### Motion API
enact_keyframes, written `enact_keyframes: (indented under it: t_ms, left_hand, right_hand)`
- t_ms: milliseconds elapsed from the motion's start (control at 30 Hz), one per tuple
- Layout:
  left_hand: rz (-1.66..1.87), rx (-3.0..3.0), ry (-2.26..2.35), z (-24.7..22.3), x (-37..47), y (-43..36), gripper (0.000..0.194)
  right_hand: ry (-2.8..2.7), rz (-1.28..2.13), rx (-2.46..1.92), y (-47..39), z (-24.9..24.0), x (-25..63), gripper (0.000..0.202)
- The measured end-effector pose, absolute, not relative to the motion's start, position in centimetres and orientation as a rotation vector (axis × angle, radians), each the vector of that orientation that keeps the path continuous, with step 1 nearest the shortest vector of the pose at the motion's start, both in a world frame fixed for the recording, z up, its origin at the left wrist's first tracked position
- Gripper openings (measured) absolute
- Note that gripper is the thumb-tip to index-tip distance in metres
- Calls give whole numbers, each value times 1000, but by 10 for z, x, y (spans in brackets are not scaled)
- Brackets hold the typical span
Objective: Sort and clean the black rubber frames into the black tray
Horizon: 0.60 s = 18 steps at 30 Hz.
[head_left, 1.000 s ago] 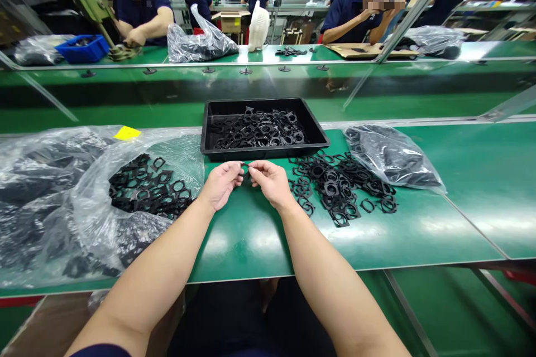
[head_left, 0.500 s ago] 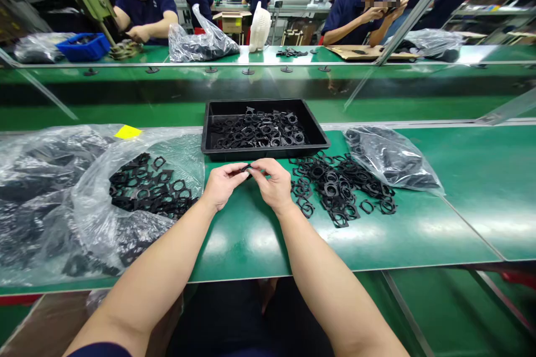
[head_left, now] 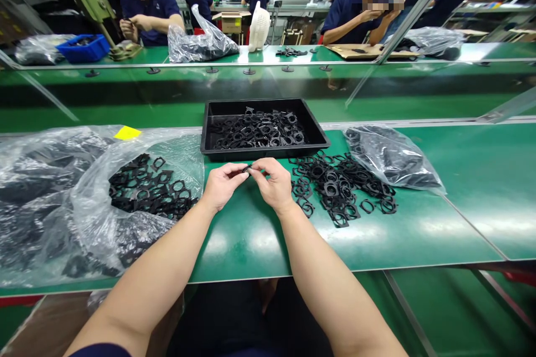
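Observation:
My left hand (head_left: 220, 186) and my right hand (head_left: 273, 181) meet over the green table, just in front of a black tray (head_left: 268, 153). Between their fingertips they pinch a small black plastic part (head_left: 248, 168), mostly hidden by the fingers. Inside the tray lies a heap of black ring-shaped parts (head_left: 263, 128). To the right of my right hand spreads a loose pile of similar black ring frames (head_left: 330, 184). Left of my left hand, more black frames (head_left: 154, 189) show in the mouth of an open clear plastic bag (head_left: 94, 195).
A closed clear bag of black parts (head_left: 389, 159) lies at the right. A yellow label (head_left: 128, 133) sits on the left bag. Across a divider, co-workers sit at another green bench with a blue bin (head_left: 84, 48), a green press (head_left: 94, 8) and a bag (head_left: 203, 42).
My hands stay in nearly the same place, still pinching the black part. Across the bench, the co-worker at the left has raised their hands away from the press.

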<state>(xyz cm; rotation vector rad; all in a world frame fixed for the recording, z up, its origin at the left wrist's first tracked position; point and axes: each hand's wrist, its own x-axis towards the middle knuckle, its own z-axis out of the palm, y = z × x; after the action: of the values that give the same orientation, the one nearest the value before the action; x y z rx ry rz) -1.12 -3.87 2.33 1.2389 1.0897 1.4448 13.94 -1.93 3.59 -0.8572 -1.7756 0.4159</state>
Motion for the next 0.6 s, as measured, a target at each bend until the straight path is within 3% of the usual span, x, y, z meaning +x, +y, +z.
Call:
enact_keyframes:
  t_ms: [433, 600]
  left_hand:
    - [1412, 1429, 1136, 25, -14, -39, 25]
    - [1376, 1521, 1164, 24, -17, -38, 22]
  right_hand:
    - [-1774, 431, -846, -20, 35, 139, 8]
    - [-1700, 664, -892, -19, 35, 138, 8]
